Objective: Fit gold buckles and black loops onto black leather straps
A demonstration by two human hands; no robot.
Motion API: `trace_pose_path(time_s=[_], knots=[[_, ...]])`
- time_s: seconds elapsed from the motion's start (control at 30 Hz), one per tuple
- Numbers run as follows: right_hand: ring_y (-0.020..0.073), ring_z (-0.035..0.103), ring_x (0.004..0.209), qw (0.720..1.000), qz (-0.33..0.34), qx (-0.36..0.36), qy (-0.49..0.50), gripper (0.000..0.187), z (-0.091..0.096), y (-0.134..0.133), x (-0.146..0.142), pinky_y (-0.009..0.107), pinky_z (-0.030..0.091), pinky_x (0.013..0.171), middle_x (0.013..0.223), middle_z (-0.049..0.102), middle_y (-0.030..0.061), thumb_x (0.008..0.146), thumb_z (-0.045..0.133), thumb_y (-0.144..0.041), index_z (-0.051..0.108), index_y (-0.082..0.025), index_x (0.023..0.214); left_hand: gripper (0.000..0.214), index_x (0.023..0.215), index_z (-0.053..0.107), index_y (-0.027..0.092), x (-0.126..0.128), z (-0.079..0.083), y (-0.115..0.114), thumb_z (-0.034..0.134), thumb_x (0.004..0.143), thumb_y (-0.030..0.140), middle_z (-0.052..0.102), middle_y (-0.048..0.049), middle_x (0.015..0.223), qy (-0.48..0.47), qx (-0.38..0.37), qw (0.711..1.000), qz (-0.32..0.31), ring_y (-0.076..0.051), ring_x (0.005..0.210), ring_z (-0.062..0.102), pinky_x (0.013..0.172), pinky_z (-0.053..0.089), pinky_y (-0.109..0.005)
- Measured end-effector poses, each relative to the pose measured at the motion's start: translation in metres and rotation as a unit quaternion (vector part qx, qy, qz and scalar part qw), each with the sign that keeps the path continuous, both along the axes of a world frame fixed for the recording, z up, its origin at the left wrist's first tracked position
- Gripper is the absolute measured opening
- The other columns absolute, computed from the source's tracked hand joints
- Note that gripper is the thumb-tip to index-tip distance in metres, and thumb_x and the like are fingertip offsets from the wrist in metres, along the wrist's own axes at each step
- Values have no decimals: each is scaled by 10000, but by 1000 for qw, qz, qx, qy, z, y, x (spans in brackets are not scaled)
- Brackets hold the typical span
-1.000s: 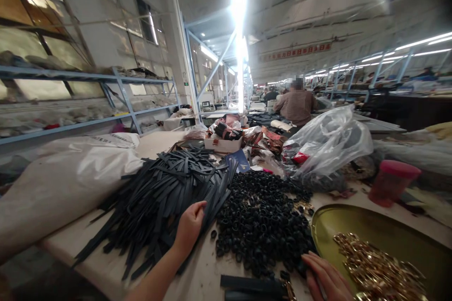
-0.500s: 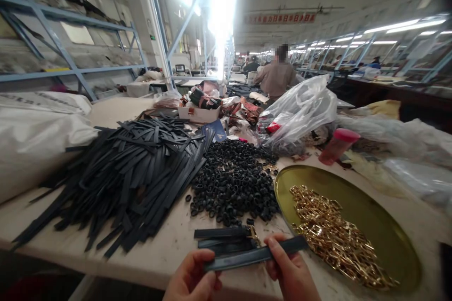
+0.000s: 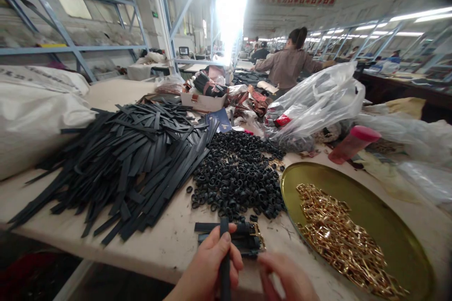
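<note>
My left hand grips a dark strap, thumb on top, with the strap pointing away from me. To its right, my right hand is smeared by motion, so I cannot tell whether its fingers hold anything. Just beyond both hands lie several dark straps with gold buckles, stacked side by side. Behind these sits a heap of small black loops. A big pile of loose black strips spreads out on the left. Gold buckles are heaped on an oval gold tray at the right.
A clear plastic bag and a pink-lidded container stand behind the tray. A white box holds bundled pieces farther back. On the left bulges a white sack. Beyond the table, a person has arms spread.
The strap has turned from lying across both hands to pointing away from me in my left hand. My right hand has let go of it. The view has shifted slightly.
</note>
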State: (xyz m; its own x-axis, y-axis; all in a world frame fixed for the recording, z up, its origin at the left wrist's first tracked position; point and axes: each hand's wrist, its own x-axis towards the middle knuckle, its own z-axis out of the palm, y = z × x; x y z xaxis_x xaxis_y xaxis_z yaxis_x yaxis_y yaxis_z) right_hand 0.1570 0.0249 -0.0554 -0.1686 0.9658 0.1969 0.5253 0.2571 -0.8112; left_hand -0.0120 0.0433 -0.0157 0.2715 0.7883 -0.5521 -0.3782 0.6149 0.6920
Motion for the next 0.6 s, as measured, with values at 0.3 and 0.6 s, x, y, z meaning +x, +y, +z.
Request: trace_pose_path(time_s=[0.3, 0.6], knots=[[166, 584, 682, 930, 74, 4, -359, 170, 8, 91, 19, 251, 386, 592, 756, 584, 24, 824, 449, -205, 605, -220, 757, 371, 994, 437, 127, -7, 7, 3, 446, 626, 174, 620, -10, 601, -75, -36, 995, -60, -88, 362, 489, 353, 358, -185], [161, 559, 701, 955, 73, -3, -286, 167, 5, 87, 15, 250, 363, 624, 777, 566, 20, 791, 479, -156, 611, -215, 710, 433, 982, 470, 120, 4, 29, -15, 467, 572, -22, 626, -65, 797, -167, -110, 977, -71, -148, 667, 618, 577, 463, -258]])
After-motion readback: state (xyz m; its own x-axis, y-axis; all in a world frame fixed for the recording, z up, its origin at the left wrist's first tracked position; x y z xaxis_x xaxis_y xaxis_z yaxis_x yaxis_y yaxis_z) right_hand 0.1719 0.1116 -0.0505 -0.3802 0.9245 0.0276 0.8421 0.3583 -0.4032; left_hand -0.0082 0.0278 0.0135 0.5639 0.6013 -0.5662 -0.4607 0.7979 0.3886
